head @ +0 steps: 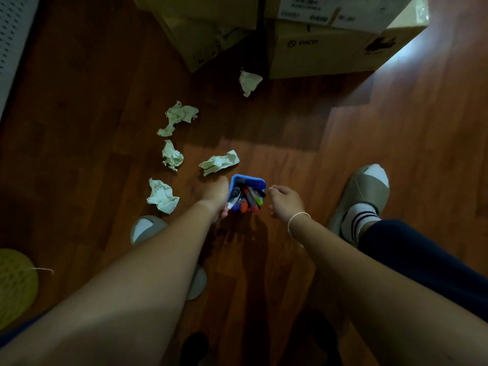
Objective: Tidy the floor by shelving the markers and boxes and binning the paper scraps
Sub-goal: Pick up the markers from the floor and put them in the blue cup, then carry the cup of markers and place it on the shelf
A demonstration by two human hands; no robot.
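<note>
A blue square holder [247, 179] full of several coloured markers [248, 199] is low over the wooden floor. My left hand [215, 195] grips its left side. My right hand [286, 200] hovers just right of the holder, fingers loosely curled, with nothing in it. Several crumpled paper scraps lie on the floor: one [219, 162] just beyond the holder, one [161, 196] to the left, one [172, 155] farther left, one [178, 117] above that, and one [249, 82] by the boxes.
Cardboard boxes [317, 48] stand stacked at the far side, one more [200, 38] tilted to their left. My slippered feet [361, 196] [145, 228] stand on either side. A green round thing [15, 283] sits at the left edge. A white perforated panel [13, 35] is far left.
</note>
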